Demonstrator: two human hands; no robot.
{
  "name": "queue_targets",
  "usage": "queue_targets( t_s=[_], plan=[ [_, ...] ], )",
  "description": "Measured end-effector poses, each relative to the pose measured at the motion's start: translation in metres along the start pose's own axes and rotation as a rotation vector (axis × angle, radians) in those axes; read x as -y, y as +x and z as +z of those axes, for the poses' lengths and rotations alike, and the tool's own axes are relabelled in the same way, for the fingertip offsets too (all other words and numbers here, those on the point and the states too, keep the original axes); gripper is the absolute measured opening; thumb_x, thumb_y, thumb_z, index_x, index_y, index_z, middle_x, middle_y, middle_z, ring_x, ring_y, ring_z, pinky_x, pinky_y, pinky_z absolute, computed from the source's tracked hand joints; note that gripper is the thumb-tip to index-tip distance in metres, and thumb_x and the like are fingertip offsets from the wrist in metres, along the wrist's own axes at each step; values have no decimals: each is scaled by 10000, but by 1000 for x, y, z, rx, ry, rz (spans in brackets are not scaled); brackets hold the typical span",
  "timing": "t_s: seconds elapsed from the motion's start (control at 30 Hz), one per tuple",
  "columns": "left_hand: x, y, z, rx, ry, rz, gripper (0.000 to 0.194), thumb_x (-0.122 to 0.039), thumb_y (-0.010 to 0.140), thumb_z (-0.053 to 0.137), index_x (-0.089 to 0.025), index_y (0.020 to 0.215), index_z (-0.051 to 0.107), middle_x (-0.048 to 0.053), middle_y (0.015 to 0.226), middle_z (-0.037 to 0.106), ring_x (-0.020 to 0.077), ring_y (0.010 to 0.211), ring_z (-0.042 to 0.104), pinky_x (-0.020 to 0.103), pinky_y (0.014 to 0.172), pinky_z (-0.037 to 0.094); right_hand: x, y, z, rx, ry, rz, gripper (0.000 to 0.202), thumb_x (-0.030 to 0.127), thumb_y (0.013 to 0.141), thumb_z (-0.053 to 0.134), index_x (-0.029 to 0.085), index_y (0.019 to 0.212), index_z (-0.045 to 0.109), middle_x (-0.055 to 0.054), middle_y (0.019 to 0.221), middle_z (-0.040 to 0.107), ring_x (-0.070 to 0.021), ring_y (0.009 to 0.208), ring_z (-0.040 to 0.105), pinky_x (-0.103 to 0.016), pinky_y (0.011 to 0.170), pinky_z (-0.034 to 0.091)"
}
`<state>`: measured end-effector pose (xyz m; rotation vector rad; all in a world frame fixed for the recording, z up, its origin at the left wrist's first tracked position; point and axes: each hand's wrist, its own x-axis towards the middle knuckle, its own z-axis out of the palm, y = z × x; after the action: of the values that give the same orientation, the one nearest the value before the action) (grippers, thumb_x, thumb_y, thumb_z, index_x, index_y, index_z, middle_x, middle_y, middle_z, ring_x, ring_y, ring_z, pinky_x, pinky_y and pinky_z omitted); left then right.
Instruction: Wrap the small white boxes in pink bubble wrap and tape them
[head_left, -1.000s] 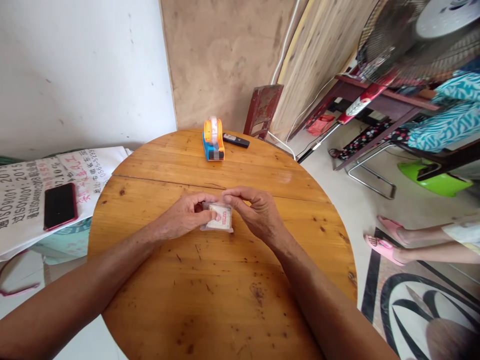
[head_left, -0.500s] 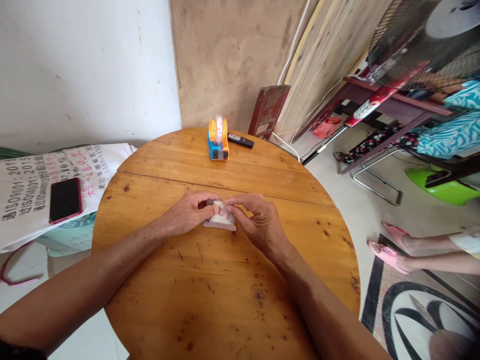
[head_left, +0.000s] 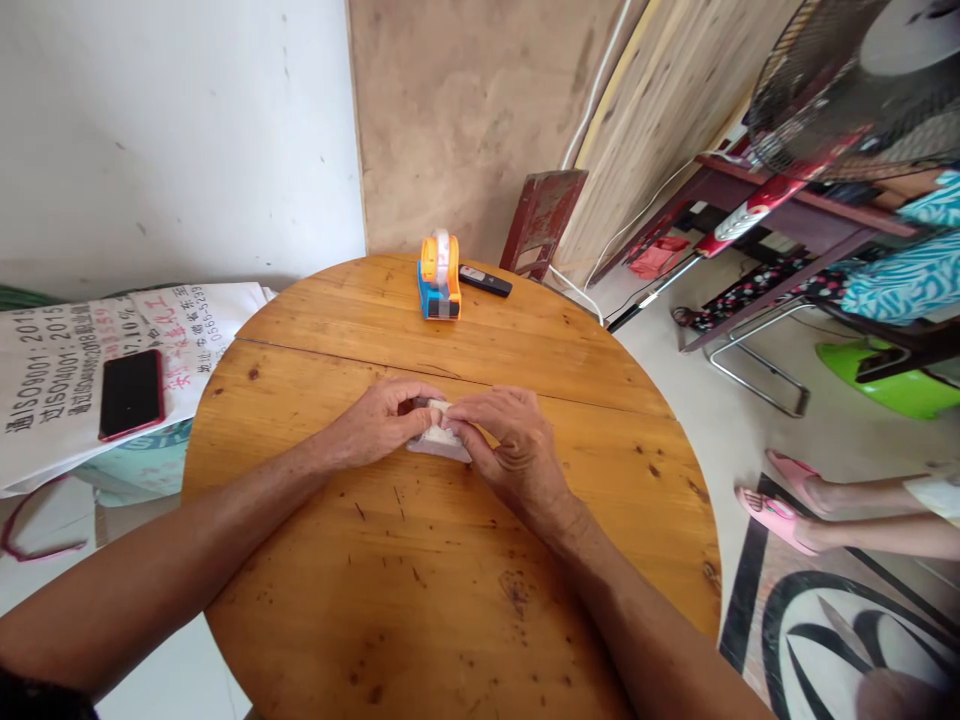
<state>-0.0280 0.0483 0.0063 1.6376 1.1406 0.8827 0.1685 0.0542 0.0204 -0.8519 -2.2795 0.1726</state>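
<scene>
A small whitish packet [head_left: 439,446] with faint reddish print lies on the round wooden table [head_left: 360,600], partly hidden by my fingers. My left hand [head_left: 386,422] grips its left side, thumb on top and fingers curled round the far edge. From the right, my right hand [head_left: 510,440] has its thumb and fingertips closed together at the packet's upper right part. What exactly the right fingertips pinch there is too small to make out, but they touch the packet.
An orange and blue tape dispenser [head_left: 439,285] stands at the table's far side beside a black remote [head_left: 486,281]. At left a phone [head_left: 132,395] lies on a printed white sack [head_left: 52,400]. A red chair [head_left: 541,225] and a fan [head_left: 810,110] stand beyond; people are at right.
My right fingers have moved slightly left over the packet and now cover more of its printed top. My left hand keeps its hold. The view has shifted a little.
</scene>
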Motion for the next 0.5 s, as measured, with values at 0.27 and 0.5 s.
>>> queue_targets(
  t_s=[0.27,0.5],
  plan=[
    [5,0,0,13,-53,-8,311,-349,835,549,-129,1005,688,41,911,693,143,760,601,245,675,464,6,0,-2,-16,-86,-52,92,158,887,622,233,885,675,-8,910,778,-164,861,717,-397,1013,362],
    [5,0,1,11,-89,-14,290,-351,834,560,-134,979,687,53,943,700,157,808,611,262,713,470,12,0,-6,40,-134,-85,131,127,892,591,232,876,669,-4,926,782,-180,945,719,-431,1068,314]
  ],
)
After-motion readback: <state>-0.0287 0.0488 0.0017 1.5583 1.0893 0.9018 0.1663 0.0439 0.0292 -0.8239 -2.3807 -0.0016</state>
